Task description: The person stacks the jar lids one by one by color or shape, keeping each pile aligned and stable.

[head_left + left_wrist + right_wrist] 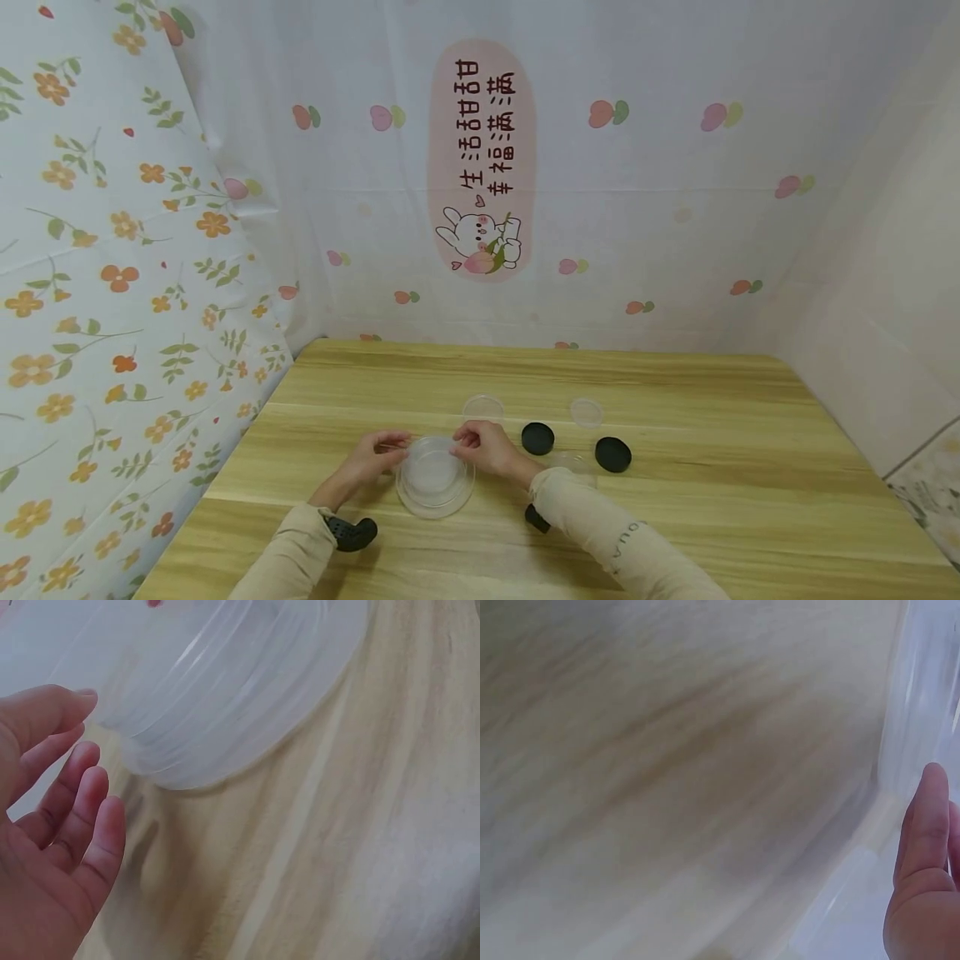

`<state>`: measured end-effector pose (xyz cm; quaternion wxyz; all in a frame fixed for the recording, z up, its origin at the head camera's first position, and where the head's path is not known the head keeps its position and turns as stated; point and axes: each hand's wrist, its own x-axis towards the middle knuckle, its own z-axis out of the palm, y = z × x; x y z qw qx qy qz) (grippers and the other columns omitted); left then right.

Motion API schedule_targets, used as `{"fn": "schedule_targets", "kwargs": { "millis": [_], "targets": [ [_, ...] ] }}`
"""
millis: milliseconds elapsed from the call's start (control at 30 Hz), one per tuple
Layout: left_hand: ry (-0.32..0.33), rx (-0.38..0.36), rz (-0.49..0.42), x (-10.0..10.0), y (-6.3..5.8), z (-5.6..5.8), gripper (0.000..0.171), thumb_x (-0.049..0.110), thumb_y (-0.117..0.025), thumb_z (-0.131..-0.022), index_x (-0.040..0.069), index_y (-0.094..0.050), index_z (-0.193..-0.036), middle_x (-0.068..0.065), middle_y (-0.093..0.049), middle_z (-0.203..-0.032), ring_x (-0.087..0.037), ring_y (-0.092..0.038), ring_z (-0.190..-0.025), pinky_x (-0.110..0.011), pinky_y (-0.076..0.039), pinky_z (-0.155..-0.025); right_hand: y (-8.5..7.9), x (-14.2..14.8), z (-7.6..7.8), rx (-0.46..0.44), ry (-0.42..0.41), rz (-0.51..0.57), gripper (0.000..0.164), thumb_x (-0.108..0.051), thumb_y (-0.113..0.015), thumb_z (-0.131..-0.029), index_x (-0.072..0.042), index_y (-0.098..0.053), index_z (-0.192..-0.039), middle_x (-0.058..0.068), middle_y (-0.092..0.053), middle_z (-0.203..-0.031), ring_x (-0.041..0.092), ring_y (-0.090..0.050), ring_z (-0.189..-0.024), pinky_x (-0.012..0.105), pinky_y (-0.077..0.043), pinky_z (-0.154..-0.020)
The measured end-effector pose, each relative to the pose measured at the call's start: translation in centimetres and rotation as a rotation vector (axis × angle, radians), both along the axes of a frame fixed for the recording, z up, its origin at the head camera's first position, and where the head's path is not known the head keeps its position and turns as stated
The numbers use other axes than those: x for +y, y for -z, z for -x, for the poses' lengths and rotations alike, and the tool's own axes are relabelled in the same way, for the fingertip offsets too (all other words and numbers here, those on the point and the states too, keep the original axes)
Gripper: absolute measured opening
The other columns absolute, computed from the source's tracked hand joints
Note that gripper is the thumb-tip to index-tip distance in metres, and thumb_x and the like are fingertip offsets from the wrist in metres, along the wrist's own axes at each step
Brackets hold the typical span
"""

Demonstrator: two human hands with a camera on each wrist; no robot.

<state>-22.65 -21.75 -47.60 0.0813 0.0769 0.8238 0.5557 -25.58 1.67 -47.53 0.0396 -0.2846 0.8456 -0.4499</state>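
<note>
In the head view, a stack of clear round plastic containers or lids [435, 500], smaller pieces set on a wider one, sits on the wooden table between both hands. My left hand [369, 461] is at its upper left side; the left wrist view shows loosely bent fingers [90, 825] and a thumb beside the translucent rim [225, 742], with nothing visible between them. On the other side, my right hand [486, 446] has its fingertips at the upper right edge. The right wrist view shows straight digits [930, 825] close to the clear wall [915, 712]; contact is hard to judge.
Two black round lids [537, 438] [613, 454] lie right of my right hand. Thin clear discs [483, 407] [587, 412] lie farther back. Another clear round piece [573, 462] is partly behind the right forearm. Patterned cloth [637, 208] hangs behind the table.
</note>
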Motion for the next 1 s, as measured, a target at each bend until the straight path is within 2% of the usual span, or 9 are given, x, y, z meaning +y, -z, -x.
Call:
{"fn": "schedule_targets", "kwargs": {
  "millis": [233,433,533,800,1000],
  "targets": [
    [-0.033,0.032,0.015,-0.1,-0.8,0.4,0.035,0.005,-0.057,-0.083,-0.009,-0.052,-0.114,-0.022,-0.056,-0.103,-0.024,-0.053,-0.089,-0.033,-0.046,-0.07,-0.7,2.3,-0.3,-0.054,-0.04,0.022,0.018,-0.008,-0.061,-0.082,0.005,-0.06,-0.094,0.002,-0.056,-0.077,0.01,-0.05,-0.067,0.02,-0.044,-0.058],
    [-0.065,0.04,0.085,1.0,-1.7,0.9,0.032,0.008,-0.061,-0.081,-0.002,-0.057,-0.111,-0.015,-0.058,-0.103,-0.021,-0.053,-0.088,-0.031,-0.046,-0.071,-0.5,5.1,-0.3,-0.07,-0.004,0.014,0.017,-0.007,-0.06,-0.083,0.005,-0.061,-0.095,0.002,-0.056,-0.077,0.01,-0.051,-0.066,0.021,-0.044,-0.056],
    [-0.03,0.053,0.103,1.8,-2.3,1.3,0.031,0.007,-0.06,-0.082,-0.002,-0.057,-0.112,-0.016,-0.057,-0.103,-0.022,-0.053,-0.088,-0.03,-0.046,-0.07,-0.5,6.5,-0.4,-0.054,0.027,0.003,0.015,-0.004,-0.059,-0.082,0.005,-0.061,-0.095,0.002,-0.056,-0.077,0.011,-0.051,-0.067,0.021,-0.044,-0.057],
    [0.136,0.105,0.067,5.2,-3.9,2.5,0.031,0.01,-0.058,-0.085,-0.003,-0.055,-0.113,-0.021,-0.054,-0.106,-0.026,-0.053,-0.09,-0.031,-0.047,-0.071,-1.2,9.7,-0.5,-0.004,0.078,-0.007,0.015,-0.002,-0.058,-0.082,0.006,-0.061,-0.095,0.004,-0.058,-0.077,0.013,-0.053,-0.065,0.022,-0.045,-0.056],
    [0.215,0.118,0.031,9.1,-3.9,2.6,0.029,0.007,-0.058,-0.084,-0.004,-0.056,-0.11,-0.022,-0.055,-0.102,-0.022,-0.054,-0.087,-0.029,-0.047,-0.072,-1.8,12.0,-0.7,0.022,0.127,-0.04,0.016,-0.006,-0.061,-0.082,0.005,-0.061,-0.094,0.003,-0.058,-0.078,0.014,-0.053,-0.069,0.023,-0.045,-0.061]
  ]
}}
